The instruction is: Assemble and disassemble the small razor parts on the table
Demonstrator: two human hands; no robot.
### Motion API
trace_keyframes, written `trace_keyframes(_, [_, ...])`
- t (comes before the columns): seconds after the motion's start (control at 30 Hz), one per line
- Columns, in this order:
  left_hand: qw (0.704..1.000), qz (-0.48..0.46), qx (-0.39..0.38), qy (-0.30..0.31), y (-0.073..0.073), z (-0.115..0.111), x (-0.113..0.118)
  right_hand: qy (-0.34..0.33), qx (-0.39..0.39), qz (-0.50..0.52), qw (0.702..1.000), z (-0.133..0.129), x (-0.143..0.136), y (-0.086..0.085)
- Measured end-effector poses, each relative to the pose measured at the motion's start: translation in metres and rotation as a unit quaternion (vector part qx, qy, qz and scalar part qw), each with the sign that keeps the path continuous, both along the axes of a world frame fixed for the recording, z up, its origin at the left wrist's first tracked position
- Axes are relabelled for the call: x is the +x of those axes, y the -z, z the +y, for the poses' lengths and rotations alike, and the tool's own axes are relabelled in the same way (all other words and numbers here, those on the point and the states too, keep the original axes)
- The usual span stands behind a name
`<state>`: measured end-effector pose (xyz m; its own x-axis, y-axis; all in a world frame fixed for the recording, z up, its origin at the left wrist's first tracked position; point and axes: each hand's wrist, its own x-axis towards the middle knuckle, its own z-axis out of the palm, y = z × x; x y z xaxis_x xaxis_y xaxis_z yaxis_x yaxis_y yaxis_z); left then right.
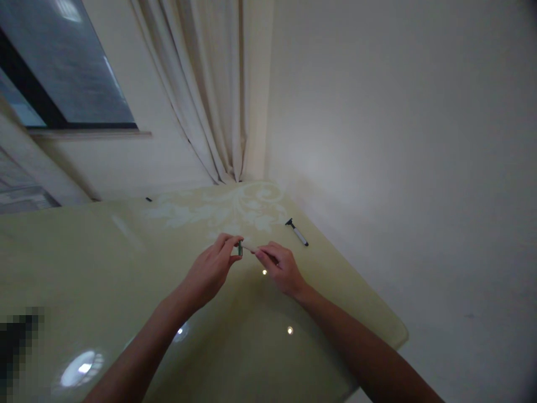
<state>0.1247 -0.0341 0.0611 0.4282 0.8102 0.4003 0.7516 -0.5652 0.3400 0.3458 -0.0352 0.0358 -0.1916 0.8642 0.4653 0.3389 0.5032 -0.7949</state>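
Observation:
Above the table, my left hand (216, 261) pinches a small, narrow green-edged piece (240, 248) upright between thumb and fingertips. Its exact kind is too small to make out. From the closed fingers of my right hand (282, 266) a pale, slim stick (250, 247) points left, its tip at or very near the green-edged piece; whether they touch I cannot tell. My fingers hide the stick's other end. Beyond my right hand, a razor (297, 232) with a black head and grey handle lies on the table.
The glossy pale-green table (84, 268) has a leaf pattern and light reflections. A small dark object (149, 199) lies near its far edge. A wall (398, 140) runs along the right side. Behind the table hang a curtain (210, 95) and, to the left, a window (79, 61).

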Motion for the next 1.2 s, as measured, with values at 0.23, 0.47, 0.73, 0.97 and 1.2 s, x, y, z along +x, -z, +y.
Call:
trace_keyframes(0.23, [0.999, 0.042, 0.013, 0.011, 0.0007, -0.0013, -0.0020, 0.018, 0.004, -0.010, 1.000, -0.0004, -0.0006, 0.0002])
trace_keyframes(0.47, [0.999, 0.050, 0.011, 0.006, -0.0005, -0.0010, -0.0020, 0.013, -0.001, -0.019, 1.000, 0.0012, 0.0010, 0.0002])
trace_keyframes(0.73, [0.998, 0.056, -0.008, 0.008, -0.0022, -0.0012, -0.0017, 0.008, 0.003, -0.014, 1.000, 0.0028, 0.0011, 0.0026])
trace_keyframes(0.97, [0.998, 0.058, -0.012, 0.006, -0.0069, -0.0032, -0.0001, -0.011, 0.008, -0.018, 1.000, 0.0030, 0.0016, 0.0031])
trace_keyframes(1.2, [0.999, 0.052, -0.012, 0.006, -0.0077, -0.0035, -0.0002, -0.021, 0.009, -0.018, 1.000, 0.0021, 0.0022, 0.0014])
